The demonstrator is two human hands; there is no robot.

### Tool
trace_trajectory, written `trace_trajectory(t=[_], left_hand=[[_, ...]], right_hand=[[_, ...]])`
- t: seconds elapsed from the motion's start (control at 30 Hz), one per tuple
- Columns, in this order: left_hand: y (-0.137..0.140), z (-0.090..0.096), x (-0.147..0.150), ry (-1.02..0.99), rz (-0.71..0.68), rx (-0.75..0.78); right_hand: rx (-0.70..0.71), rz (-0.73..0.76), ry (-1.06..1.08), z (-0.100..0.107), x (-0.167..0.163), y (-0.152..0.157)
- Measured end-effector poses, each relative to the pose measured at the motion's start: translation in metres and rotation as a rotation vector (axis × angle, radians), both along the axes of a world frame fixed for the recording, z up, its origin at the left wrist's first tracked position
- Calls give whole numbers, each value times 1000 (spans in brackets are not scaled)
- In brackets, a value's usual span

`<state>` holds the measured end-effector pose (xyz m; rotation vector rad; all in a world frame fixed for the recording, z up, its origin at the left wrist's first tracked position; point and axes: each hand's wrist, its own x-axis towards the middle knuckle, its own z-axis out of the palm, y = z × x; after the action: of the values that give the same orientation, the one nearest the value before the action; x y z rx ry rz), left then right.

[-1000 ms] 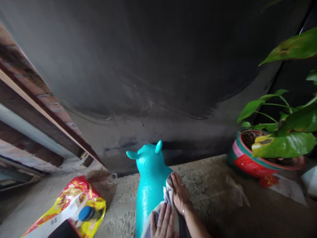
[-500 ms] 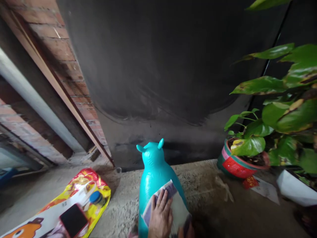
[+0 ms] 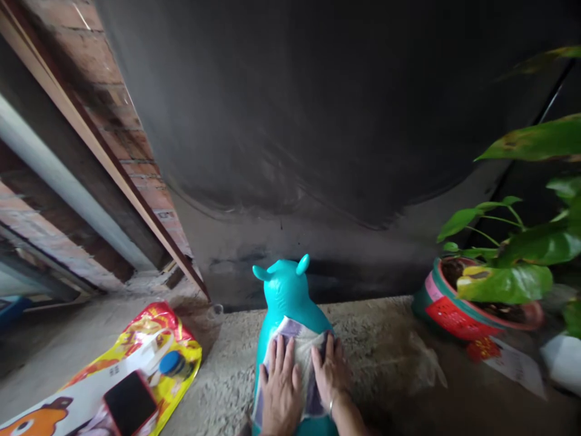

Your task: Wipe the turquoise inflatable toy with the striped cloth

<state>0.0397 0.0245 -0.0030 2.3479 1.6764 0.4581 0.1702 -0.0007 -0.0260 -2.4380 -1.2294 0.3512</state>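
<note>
A turquoise inflatable animal toy (image 3: 285, 289) with two small ears or horns stands on the rough floor in front of me. Over its back lies a white and purple cloth (image 3: 303, 354). My left hand (image 3: 280, 387) rests flat on the cloth's left part, fingers stretched out. On the cloth's right side lies my right hand (image 3: 332, 372), its fingers also extended, with a thin band at the wrist. The lower part of the toy is cut off by the frame.
A dark panel (image 3: 281, 121) rises behind the toy. To the left lie a yellow and red bag (image 3: 184, 339), a jar with a blue lid (image 3: 171, 363) and a phone (image 3: 131, 402). A potted plant (image 3: 463, 309) stands at right, near a crumpled clear plastic piece (image 3: 426, 360).
My right hand has come up from the lower edge onto the cloth's right side. The cloth now lies spread more evenly across the toy's back. The view has shifted slightly.
</note>
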Motion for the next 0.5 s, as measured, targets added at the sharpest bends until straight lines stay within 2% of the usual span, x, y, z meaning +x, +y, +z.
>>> trace_trajectory(t=[0.13,0.23,0.37,0.5], left_hand=[[24,3,8,-43,65,-38],[29,-1,8,-56,72,-19],[25,3,1,-62,49,-46],[6,7,-9,-54,51,-104]], right_hand=[[-40,-11,4,4,14,47],[-50,-13,9,4,13,54],[-54,-25,-4,9,0,32],[-57,-30,-76,-1,-17,-15]])
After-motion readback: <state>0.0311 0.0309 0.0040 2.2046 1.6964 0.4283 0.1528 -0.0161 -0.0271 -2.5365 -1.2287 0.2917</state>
